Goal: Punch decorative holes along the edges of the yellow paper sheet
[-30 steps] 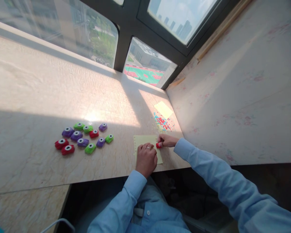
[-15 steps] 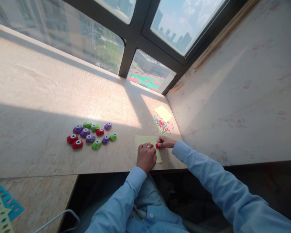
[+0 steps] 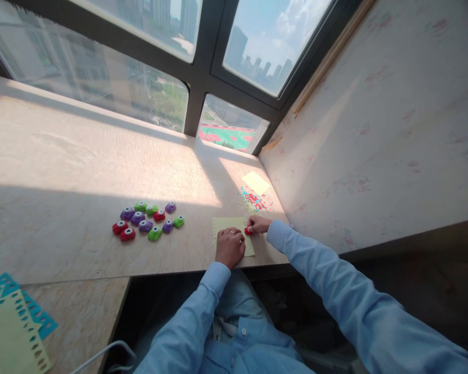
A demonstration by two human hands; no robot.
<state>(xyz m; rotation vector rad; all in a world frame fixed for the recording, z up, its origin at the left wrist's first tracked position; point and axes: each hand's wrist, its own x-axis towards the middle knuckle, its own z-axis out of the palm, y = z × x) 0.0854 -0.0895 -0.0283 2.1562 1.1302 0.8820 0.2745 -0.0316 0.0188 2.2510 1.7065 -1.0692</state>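
A yellow paper sheet [image 3: 226, 225] with punched holes along its left edge lies near the front edge of the marble sill. My left hand [image 3: 229, 247] rests on it with the fingers curled, pressing it down. My right hand [image 3: 258, 224] grips a small red paper punch [image 3: 248, 231] set on the sheet's right edge. A ring shows on my left hand.
Several red, purple and green punches [image 3: 148, 220] lie grouped to the left. A pile of coloured paper bits [image 3: 254, 201] and a second yellow sheet [image 3: 256, 183] lie beyond my right hand. Punched blue and yellow sheets [image 3: 11, 322] sit at the lower left. A wall [image 3: 374, 130] rises on the right.
The view has tilted up and pulled back, bringing the punched sheets at the lower left into sight. Both hands stay on the yellow sheet and the red punch.
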